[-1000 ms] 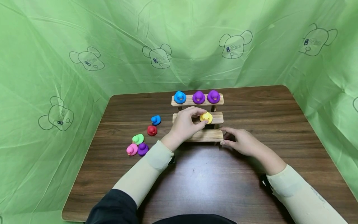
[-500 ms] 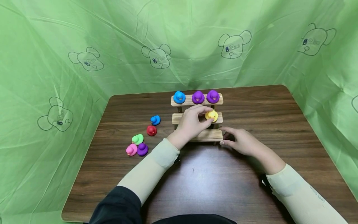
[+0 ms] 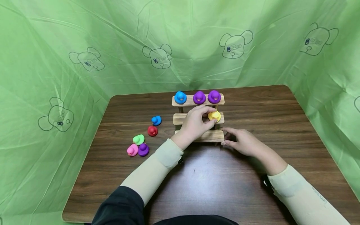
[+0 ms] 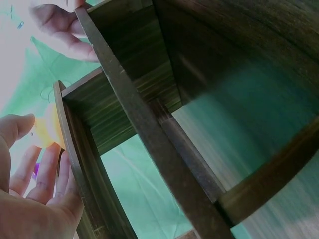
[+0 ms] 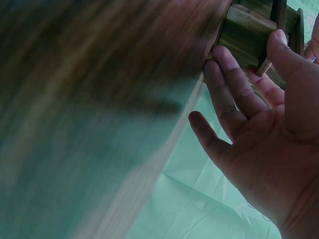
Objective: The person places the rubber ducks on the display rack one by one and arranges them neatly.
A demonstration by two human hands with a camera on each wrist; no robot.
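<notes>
A three-tier wooden display stand (image 3: 180, 118) stands towards the back of the table. My left hand (image 3: 194, 123) pinches a yellow rubber duck (image 3: 215, 116) at the right end of its middle shelf. From below, the left wrist view has the thumb and fingers around the same yellow duck (image 4: 49, 127). My right hand (image 3: 244, 142) holds the right end of the bottom shelf (image 3: 212, 136), thumb in front and fingers behind. On the top shelf sit a blue duck (image 3: 180, 97) and two purple ducks, one in the middle (image 3: 199, 97) and one at the right (image 3: 214, 97).
Left of the stand, loose ducks lie on the brown table (image 3: 112, 181): blue (image 3: 156, 120), red (image 3: 152, 131), light green (image 3: 138, 139), pink (image 3: 132, 150) and purple (image 3: 143, 150). Green cloth (image 3: 191, 72) printed with mouse heads hangs behind and at both sides.
My left hand has moved the yellow duck rightward along the middle shelf, mostly in the first half second. The right hand keeps its place at the bottom shelf's end.
</notes>
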